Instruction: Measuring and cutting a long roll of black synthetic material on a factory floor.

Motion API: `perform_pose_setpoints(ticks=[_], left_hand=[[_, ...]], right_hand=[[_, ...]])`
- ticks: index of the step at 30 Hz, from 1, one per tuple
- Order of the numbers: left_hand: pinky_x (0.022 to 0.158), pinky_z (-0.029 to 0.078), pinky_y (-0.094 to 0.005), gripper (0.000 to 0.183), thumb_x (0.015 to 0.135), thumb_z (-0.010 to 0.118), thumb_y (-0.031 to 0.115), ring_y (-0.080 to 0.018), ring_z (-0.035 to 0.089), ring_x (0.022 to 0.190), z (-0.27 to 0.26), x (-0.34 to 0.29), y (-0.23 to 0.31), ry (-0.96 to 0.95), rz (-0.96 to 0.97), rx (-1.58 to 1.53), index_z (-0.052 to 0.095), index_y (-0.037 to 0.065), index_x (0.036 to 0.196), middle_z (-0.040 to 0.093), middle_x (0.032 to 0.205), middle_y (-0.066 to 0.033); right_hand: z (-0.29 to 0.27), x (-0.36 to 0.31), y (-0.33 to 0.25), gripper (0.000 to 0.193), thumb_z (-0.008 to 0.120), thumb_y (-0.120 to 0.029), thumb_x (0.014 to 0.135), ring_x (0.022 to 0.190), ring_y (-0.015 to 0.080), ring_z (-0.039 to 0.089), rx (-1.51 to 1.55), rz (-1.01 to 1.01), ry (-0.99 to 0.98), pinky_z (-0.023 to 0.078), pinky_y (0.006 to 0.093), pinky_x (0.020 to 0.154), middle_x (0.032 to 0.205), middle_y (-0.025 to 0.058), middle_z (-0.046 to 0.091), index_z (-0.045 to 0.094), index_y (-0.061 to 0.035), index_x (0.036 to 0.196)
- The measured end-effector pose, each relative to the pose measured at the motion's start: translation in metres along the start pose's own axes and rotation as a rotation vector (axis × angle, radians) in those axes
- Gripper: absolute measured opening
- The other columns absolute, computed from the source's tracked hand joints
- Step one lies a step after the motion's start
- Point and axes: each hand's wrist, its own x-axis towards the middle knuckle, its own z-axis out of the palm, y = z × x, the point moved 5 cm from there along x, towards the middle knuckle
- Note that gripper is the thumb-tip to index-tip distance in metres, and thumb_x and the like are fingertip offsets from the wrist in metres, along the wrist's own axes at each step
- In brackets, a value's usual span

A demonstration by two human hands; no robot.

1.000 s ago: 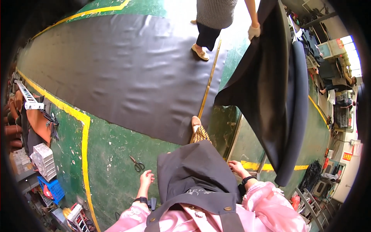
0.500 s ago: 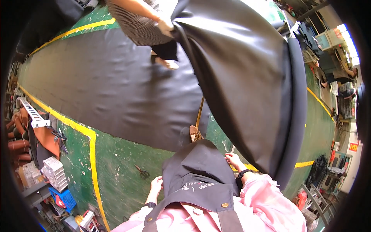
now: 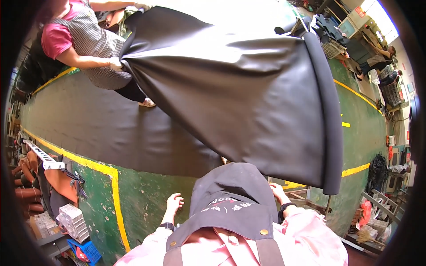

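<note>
A wide sheet of shiny black material [image 3: 230, 88] hangs from a long upright-looking roll [image 3: 330, 111] on the right. A co-worker in a checked apron [image 3: 95, 44] grips its free edge with a gloved hand [image 3: 116, 64] and pulls it into folds. My left hand [image 3: 174, 202] is beside my dark apron [image 3: 235, 190], fingers loosely apart, holding nothing. On the apron's other side, my right hand [image 3: 278, 193] has its fingers loosely extended, partly hidden by the apron edge; it is near the sheet's lower edge and apart from it.
Another black sheet [image 3: 88, 124] lies flat on the green floor [image 3: 146, 190], beside yellow lines [image 3: 116, 195]. At left stand brown rolls [image 3: 29, 195], a white basket [image 3: 73, 221] and a blue crate [image 3: 86, 252]. A metal rack [image 3: 381, 201] and other people [image 3: 377, 60] are on the right.
The co-worker has moved left, drawing the sheet's edge along and spreading it across the view. My hands hang by the apron as before. The view has shifted, and the scissors on the floor no longer show.
</note>
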Motion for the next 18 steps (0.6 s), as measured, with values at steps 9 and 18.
perform_pose_setpoints(ticks=[9, 18], left_hand=[[0.051, 0.050, -0.0256, 0.031, 0.086, 0.046, 0.004, -0.0150, 0.062, 0.061, -0.029, -0.029, -0.030, 0.058, 0.026, -0.036, 0.053, 0.001, 0.115, 0.064, 0.086, -0.0102], [0.049, 0.050, -0.0265, 0.030, 0.088, 0.045, 0.005, -0.0151, 0.062, 0.061, -0.034, -0.050, -0.076, 0.094, -0.001, -0.029, 0.054, 0.004, 0.116, 0.065, 0.088, -0.0110]], right_hand=[[0.032, -0.027, 0.023, 0.029, 0.063, -0.017, 0.084, 0.086, 0.0131, 0.059, 0.149, -0.014, -0.075, 0.048, 0.0277, 0.076, 0.097, 0.0071, 0.065, 0.061, -0.0008, 0.108], [0.034, -0.016, -0.016, 0.035, 0.064, -0.024, 0.082, 0.095, 0.0152, 0.059, 0.025, -0.203, -0.074, 0.046, 0.0280, 0.084, 0.104, 0.0091, 0.065, 0.061, -0.0010, 0.109]])
